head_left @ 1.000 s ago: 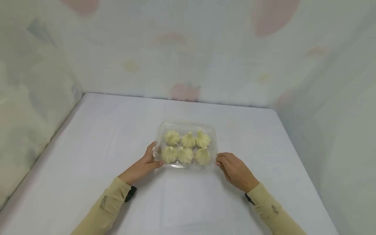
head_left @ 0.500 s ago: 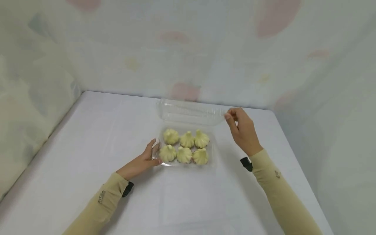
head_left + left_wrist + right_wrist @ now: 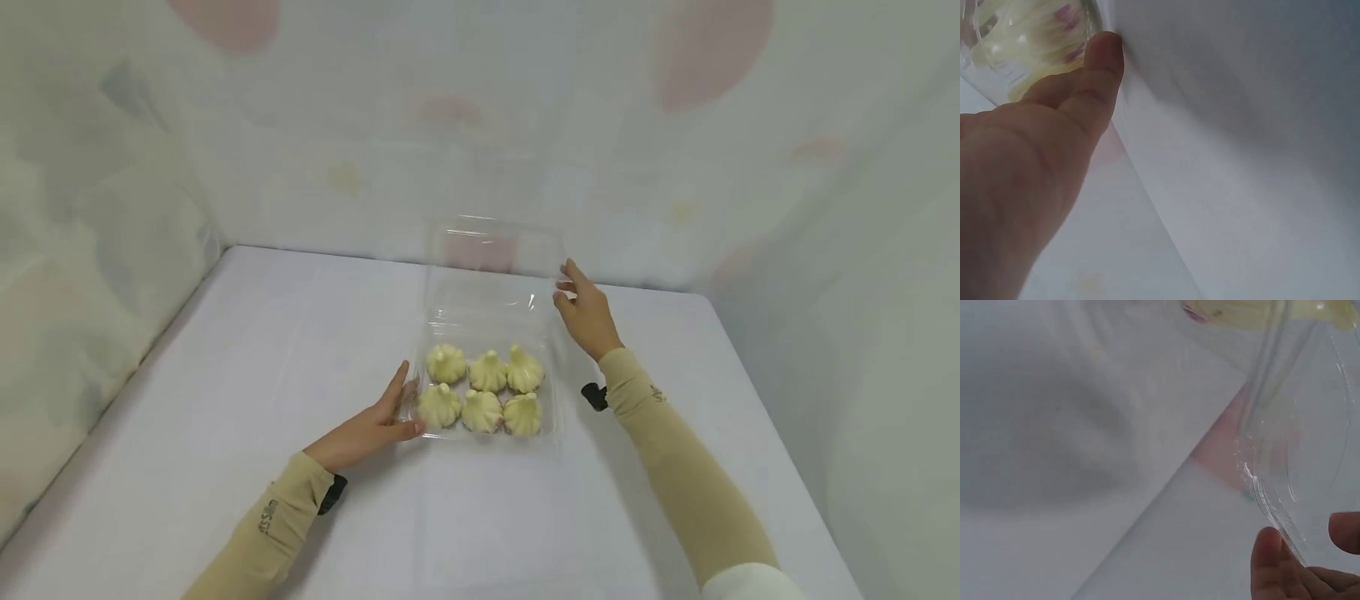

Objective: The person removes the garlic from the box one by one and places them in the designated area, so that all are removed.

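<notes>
A clear plastic clamshell container (image 3: 480,440) sits on the white table, its hinged lid (image 3: 487,292) raised at the far side. Several pale garlic bulbs (image 3: 487,372) lie inside in two rows; the left wrist view catches one purple-streaked bulb (image 3: 1041,34) through the plastic. My left hand (image 3: 367,429) holds the tray at its left side, thumb by the front left corner, fingers along the side. At the lid's right edge is my right hand (image 3: 588,312), fingers spread. In the right wrist view the lid edge (image 3: 1272,515) touches a fingertip, while the thumb (image 3: 1345,532) stands apart.
The white-covered table (image 3: 315,333) meets a patterned cloth backdrop (image 3: 360,125) behind, with the raised lid in front of it. More cloth walls (image 3: 75,250) rise on the left and right.
The lid has swung from closed to upright, lifted by its right end. My right hand rose with it, then shifted left, its fingers spreading from their pinch. My left hand stayed at the tray.
</notes>
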Demonstrator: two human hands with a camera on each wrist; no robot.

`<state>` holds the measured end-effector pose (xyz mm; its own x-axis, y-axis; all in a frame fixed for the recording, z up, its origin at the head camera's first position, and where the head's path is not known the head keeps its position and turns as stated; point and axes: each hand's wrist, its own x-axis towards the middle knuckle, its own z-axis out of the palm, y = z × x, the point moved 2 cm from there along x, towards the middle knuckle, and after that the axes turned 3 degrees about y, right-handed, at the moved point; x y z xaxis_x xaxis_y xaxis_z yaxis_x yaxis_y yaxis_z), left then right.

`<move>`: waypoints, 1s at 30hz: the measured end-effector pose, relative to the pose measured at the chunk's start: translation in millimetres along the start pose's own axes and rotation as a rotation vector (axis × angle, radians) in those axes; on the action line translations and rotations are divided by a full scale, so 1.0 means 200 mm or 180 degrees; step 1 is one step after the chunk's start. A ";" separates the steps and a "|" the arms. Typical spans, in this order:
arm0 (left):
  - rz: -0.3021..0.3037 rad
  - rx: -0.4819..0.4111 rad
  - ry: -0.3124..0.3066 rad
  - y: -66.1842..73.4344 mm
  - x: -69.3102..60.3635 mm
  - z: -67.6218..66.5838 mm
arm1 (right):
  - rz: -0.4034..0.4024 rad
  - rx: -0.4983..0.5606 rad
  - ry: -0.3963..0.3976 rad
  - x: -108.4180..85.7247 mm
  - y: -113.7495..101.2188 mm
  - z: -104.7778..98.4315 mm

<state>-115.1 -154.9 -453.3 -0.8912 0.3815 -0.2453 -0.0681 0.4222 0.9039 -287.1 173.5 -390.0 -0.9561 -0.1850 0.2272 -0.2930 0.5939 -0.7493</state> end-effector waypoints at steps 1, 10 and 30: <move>-0.0018 0.0039 -0.0006 0.00 0.00 0.00 | 0.0109 -0.0005 -0.0119 -0.02 0.02 0.01; -0.0028 0.0109 -0.0115 0.00 0.01 -0.03 | 0.0787 0.0171 -0.1019 -0.15 0.21 0.13; 0.0043 0.0073 -0.0143 0.03 -0.05 0.00 | 0.0782 0.1404 -0.0503 -0.33 0.19 0.05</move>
<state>-107.1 -156.8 -446.2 -0.8710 0.4235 -0.2490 -0.0453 0.4355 0.8991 -234.4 199.5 -439.9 -0.9742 -0.2177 -0.0591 0.0017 0.2550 -0.9669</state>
